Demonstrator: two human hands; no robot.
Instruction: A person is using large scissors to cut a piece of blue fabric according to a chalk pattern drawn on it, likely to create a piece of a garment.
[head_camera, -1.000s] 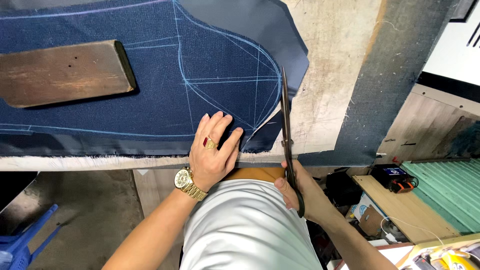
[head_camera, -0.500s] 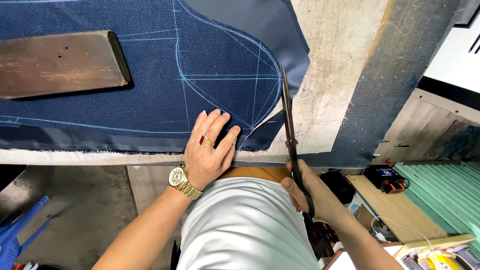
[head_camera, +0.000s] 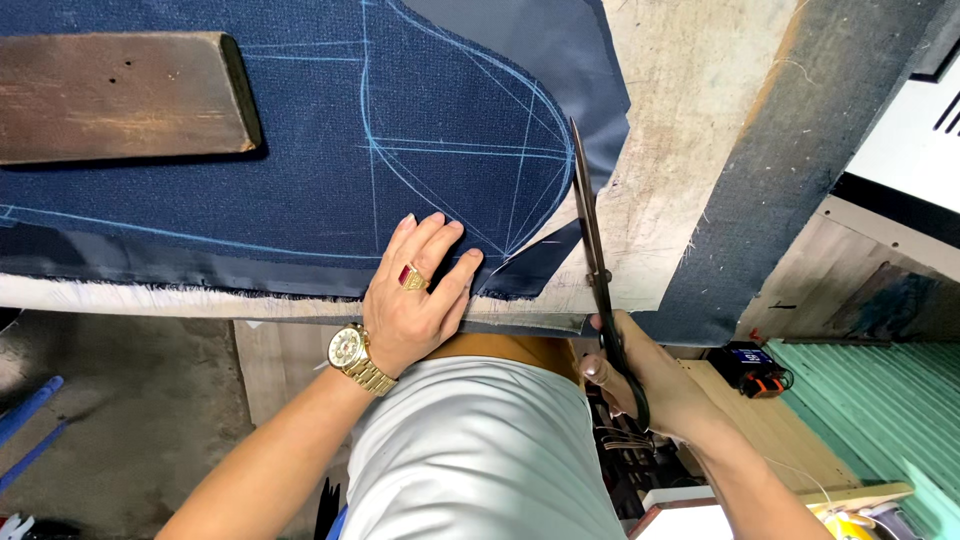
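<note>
Navy blue fabric (head_camera: 330, 150) marked with light blue chalk lines lies flat on the worn cutting table (head_camera: 680, 150). My left hand (head_camera: 415, 300), wearing a gold watch and a red-stoned ring, presses flat on the fabric's near edge beside a cut flap. My right hand (head_camera: 650, 385) grips the handles of long dark scissors (head_camera: 590, 230). Their blades point away from me along the fabric's curved right edge, close together at the chalk curve.
A dark wooden block (head_camera: 120, 95) rests on the fabric at the upper left. A strip of grey-blue cloth (head_camera: 770, 170) hangs over the table's right side. Below right are a wooden shelf with a small black device (head_camera: 745, 365) and green corrugated sheeting (head_camera: 880, 410).
The scissors and my right hand have shifted slightly forward along the fabric's right edge. My left hand stays pressed on the fabric near the cut.
</note>
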